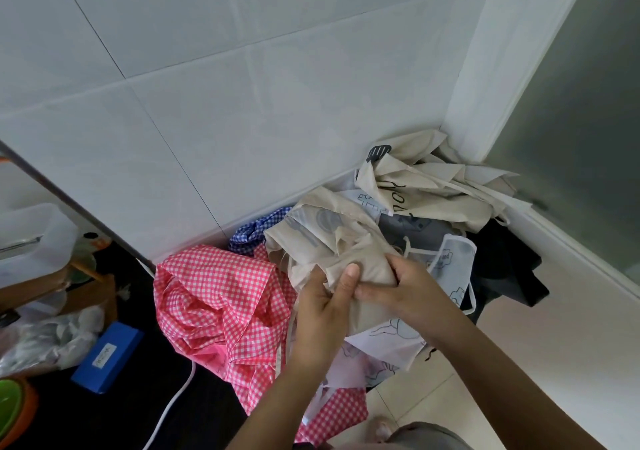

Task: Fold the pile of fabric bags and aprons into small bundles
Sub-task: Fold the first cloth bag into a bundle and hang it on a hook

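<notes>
At the middle of the view, a crumpled beige fabric piece is held just above the pile, gathered between both hands. The left hand grips it from the near left: the thumb lies flat on top of the cloth, and the other fingers curl under a fold where they are mostly hidden. The right hand grips it from the right, with the fingers bent over the top edge of the bunched cloth and the thumb pointing left beneath it, nearly meeting the left thumb. The bunched part sits between the two thumbs; the rest spills away to the far left. A thin strap hangs down beside the left wrist.

Under the hands lies a white printed fabric. To the left spreads a pink checked cloth, with a blue checked cloth just beyond it. To the far right a cream bag with black lettering is heaped in the corner, with a pale printed apron and a dark cloth nearer.

The pile rests against a white tiled wall, apparently on the floor, beside a frosted door. Further left are a blue box, a white cable, a plastic bag and a green bowl.
</notes>
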`<state>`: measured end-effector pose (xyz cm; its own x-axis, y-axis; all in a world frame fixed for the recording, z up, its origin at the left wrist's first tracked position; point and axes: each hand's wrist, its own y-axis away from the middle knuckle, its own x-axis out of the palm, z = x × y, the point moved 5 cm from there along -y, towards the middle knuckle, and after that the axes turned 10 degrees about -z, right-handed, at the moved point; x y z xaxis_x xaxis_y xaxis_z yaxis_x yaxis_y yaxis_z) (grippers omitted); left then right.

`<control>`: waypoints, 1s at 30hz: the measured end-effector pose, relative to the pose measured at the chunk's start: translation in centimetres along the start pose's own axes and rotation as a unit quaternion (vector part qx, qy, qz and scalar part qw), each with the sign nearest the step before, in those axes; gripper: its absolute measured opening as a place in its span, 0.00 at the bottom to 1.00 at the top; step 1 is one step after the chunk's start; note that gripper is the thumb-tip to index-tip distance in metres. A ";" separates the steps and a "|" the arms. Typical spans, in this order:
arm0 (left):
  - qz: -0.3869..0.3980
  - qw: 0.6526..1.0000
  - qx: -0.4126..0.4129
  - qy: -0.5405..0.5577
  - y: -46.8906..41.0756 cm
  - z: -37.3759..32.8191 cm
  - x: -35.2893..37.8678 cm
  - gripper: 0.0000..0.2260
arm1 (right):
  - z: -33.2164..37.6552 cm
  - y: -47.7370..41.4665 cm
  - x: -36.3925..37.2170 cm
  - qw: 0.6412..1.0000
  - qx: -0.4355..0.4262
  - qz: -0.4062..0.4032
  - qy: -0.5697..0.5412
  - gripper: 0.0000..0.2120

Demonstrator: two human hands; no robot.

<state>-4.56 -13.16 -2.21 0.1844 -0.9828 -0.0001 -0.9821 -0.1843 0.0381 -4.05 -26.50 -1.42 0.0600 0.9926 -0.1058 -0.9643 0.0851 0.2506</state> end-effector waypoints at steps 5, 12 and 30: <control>-0.032 0.995 -0.088 -0.016 -0.6 1.0 -0.4 0.24 | -1.4 0.4 0.6 0.998 0.003 -0.048 -0.044 0.11; 0.000 0.979 -0.192 0.062 1.1 0.8 1.2 0.14 | -1.2 0.8 0.3 0.972 -0.131 -0.135 0.138 0.14; -0.082 0.982 -0.148 0.082 0.1 0.7 1.8 0.13 | 0.7 -1.0 -0.1 0.963 -0.157 -0.204 0.086 0.10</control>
<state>-4.36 -14.95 -2.88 0.3671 -0.9212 0.1291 -0.8891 -0.3067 0.3398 -2.89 -26.58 -1.00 0.4330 0.8508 -0.2977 -0.9014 0.4078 -0.1454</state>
